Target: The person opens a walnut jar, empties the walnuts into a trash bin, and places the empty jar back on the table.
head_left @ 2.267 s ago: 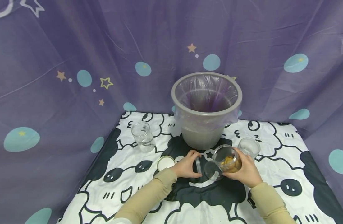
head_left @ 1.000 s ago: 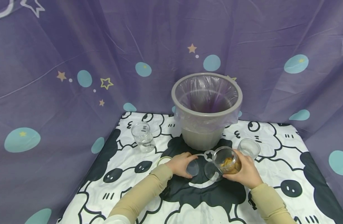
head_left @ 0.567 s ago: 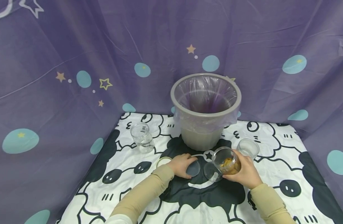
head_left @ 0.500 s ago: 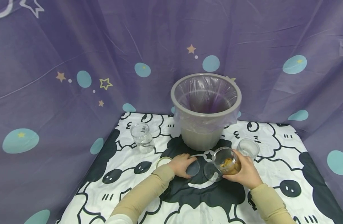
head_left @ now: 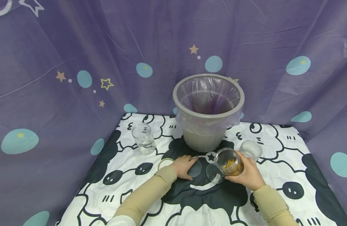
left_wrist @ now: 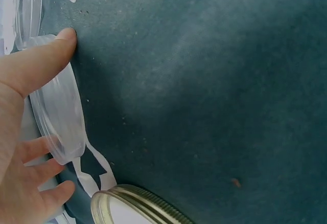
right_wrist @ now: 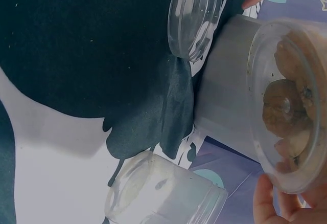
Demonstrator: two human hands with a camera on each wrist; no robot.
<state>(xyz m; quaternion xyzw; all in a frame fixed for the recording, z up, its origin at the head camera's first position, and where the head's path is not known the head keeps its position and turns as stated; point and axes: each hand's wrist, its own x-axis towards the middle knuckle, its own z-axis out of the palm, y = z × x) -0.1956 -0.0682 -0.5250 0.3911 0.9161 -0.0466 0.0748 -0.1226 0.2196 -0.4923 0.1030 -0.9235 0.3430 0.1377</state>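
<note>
My right hand [head_left: 248, 172] grips a clear plastic jar [head_left: 226, 157] tilted toward the left, with orange-brown chunks [right_wrist: 286, 106] inside. Its fingers wrap the jar's side above the cloth. Flat on the dark patch lies a translucent lid [head_left: 195, 169]. My left hand [head_left: 184, 167] is spread at that lid's left side, thumb and fingers apart at its edge. A second clear lid [head_left: 215, 173] lies between it and the held jar. Partly behind my left hand is a gold-rimmed lid [left_wrist: 148, 208] with a white inside.
A grey bin [head_left: 204, 138] with a thin plastic liner stands at the back middle. One clear jar [head_left: 144, 138] is at the back left, another clear jar [head_left: 251, 149] right of the bin. A patterned cloth [head_left: 207, 216] covers the table; a purple curtain [head_left: 162, 37] hangs behind.
My left hand held the translucent lid on edge, then laid it flat a little to the left. Its fingers have since loosened. My right hand and its jar have hardly moved.
</note>
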